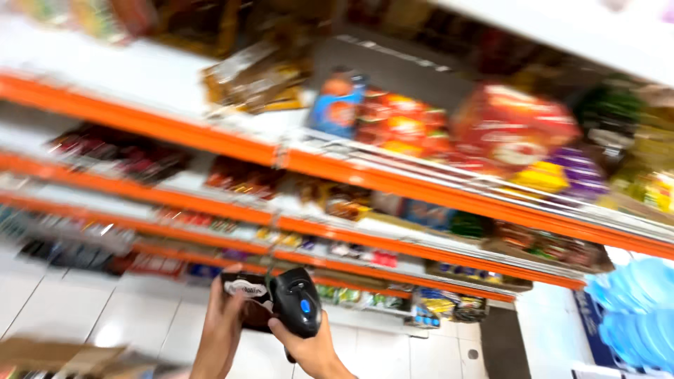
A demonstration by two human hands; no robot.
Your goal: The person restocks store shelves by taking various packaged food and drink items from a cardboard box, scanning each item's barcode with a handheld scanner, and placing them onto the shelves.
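My right hand (316,347) grips a black handheld barcode scanner (298,303) with a blue button, low in the middle of the view. My left hand (223,319) holds a small dark packet (247,291) with a pale label right against the scanner's head. Both hands are raised in front of a store shelf unit (232,146) with orange edges. The whole view is motion-blurred.
Orange-edged shelves carry several snack bags and boxes: a red bag (511,126), a blue packet (335,105), brown bags (256,77). White floor tiles (133,316) lie below. A brown cardboard box (60,356) sits at bottom left, blue plastic items (635,316) at right.
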